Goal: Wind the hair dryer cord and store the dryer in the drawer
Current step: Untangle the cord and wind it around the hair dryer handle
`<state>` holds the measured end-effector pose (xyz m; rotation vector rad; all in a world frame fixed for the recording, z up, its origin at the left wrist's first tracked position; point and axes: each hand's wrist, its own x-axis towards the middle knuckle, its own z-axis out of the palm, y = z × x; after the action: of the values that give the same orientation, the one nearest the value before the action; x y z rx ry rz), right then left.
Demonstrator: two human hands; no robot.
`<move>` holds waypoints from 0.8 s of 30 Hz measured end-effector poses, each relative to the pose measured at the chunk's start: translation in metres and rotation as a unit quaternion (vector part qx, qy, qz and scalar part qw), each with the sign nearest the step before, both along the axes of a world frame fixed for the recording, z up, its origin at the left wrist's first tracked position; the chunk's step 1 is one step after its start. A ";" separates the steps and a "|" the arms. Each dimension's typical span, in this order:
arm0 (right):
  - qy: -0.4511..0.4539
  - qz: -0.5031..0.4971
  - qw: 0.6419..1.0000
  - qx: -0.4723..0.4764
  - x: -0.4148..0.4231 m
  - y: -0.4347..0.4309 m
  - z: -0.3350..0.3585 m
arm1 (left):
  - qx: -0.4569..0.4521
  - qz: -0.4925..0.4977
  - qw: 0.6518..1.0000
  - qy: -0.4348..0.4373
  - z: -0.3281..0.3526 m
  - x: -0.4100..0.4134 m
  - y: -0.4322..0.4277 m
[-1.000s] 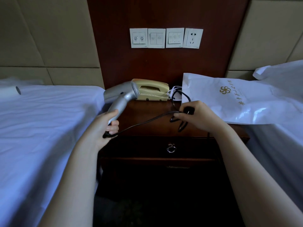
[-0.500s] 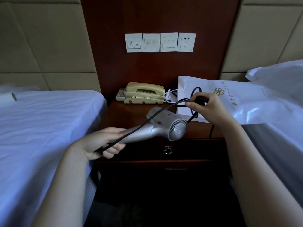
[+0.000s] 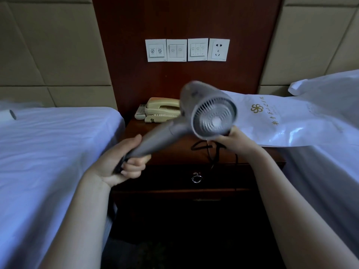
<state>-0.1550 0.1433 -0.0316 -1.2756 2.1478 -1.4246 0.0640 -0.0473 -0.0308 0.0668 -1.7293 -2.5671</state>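
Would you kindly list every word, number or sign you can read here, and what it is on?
Nothing reads clearly.
White bag: gold flower logo and a row of gold characters, too blurred to read.
Left switch plate: two crossed-circle signs, captions too small.

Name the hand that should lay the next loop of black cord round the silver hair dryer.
Right. The right hand holds the black cord just under the silver hair dryer, with loops dangling below. The left hand is occupied, its grip round the dryer's handle to steady it.
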 end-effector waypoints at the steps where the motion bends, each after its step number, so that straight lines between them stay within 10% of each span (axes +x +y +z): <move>1: 0.019 0.022 0.999 0.023 -0.005 -0.001 -0.001 | 0.005 0.029 1.000 0.010 -0.001 -0.001 -0.005; 11: 0.124 0.145 0.943 0.271 0.038 -0.014 0.029 | -0.115 0.317 0.941 -0.035 -0.024 -0.027 -0.025; 24: 0.391 -0.107 0.912 -0.057 0.051 -0.021 0.054 | -0.487 0.200 0.850 -0.019 -0.037 -0.032 -0.012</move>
<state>-0.1041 0.1220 0.0223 -1.9578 2.8016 -1.2489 0.0321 -0.0595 -0.0677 0.3791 -2.4649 -1.2049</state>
